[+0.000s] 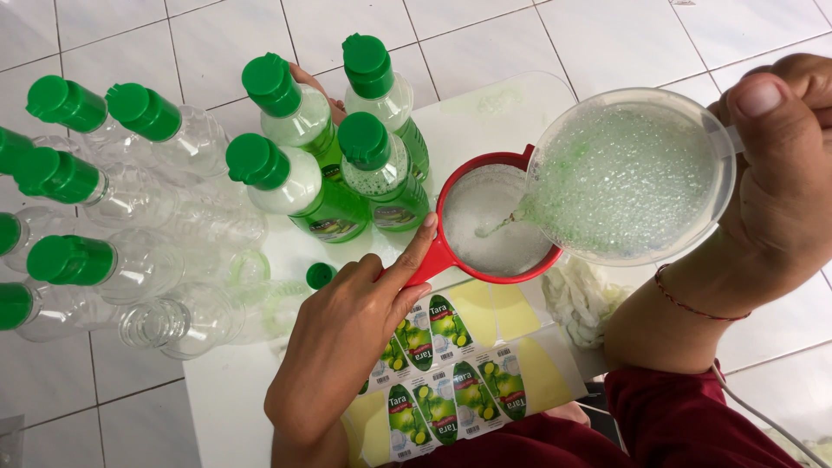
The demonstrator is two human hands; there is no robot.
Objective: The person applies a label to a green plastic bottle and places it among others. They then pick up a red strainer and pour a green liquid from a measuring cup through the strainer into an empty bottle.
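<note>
**Jug tipping left into the red funnel**

I am watching the clear plastic jug (631, 173), foamy with pale green liquid, tilting down toward its left edge, where a thin stream is running off the lip into the red funnel (494, 221). The jug is lying up and to the right of the funnel, its rim overlapping the funnel's right side. My right hand (784, 165) is wrapping closed around the jug's handle at the far right, thumb on top. My left hand (355, 334) is sitting below and left of the funnel, closed on its red handle, with the forefinger stretching along it toward the bowl. The funnel's handle is running diagonally from that hand up to the right, so the left hand is the nearer one to the funnel. What the funnel is standing in I cannot tell. Just left are four filled green bottles (334, 195) with green caps, beyond them empty capped bottles (113, 186) on the white tiled floor (607, 35). A sheet of green labels (442, 364) is lying by my lap.
</note>
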